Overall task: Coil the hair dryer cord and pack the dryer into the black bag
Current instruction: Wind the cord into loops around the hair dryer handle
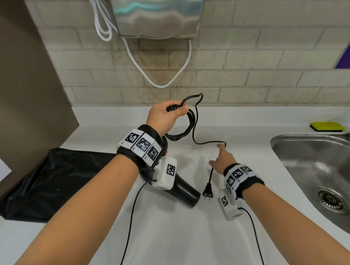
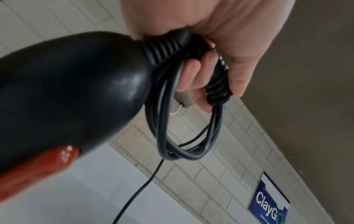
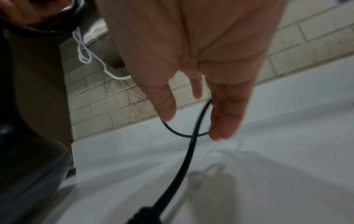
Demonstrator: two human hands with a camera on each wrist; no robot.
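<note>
My left hand point(image 1: 167, 115) is raised over the white counter and grips several loops of the black cord point(image 1: 182, 130) together with the ribbed strain relief point(image 2: 164, 48). The black hair dryer point(image 1: 185, 190) hangs below that wrist, its nozzle pointing right; its handle point(image 2: 72, 84) and red switch point(image 2: 38, 166) fill the left wrist view. The loose cord runs right to my right hand point(image 1: 223, 155), whose fingers point(image 3: 226, 115) are straight with the cord draped across them. The plug point(image 1: 208, 193) dangles below it. The black bag point(image 1: 51, 184) lies flat at the left.
A steel sink point(image 1: 277, 141) is set into the counter at the right, with a yellow sponge point(image 1: 327, 126) behind it. A metal hand dryer point(image 1: 156, 11) and its white cable point(image 1: 158, 78) hang on the brick wall. A brown panel closes off the left.
</note>
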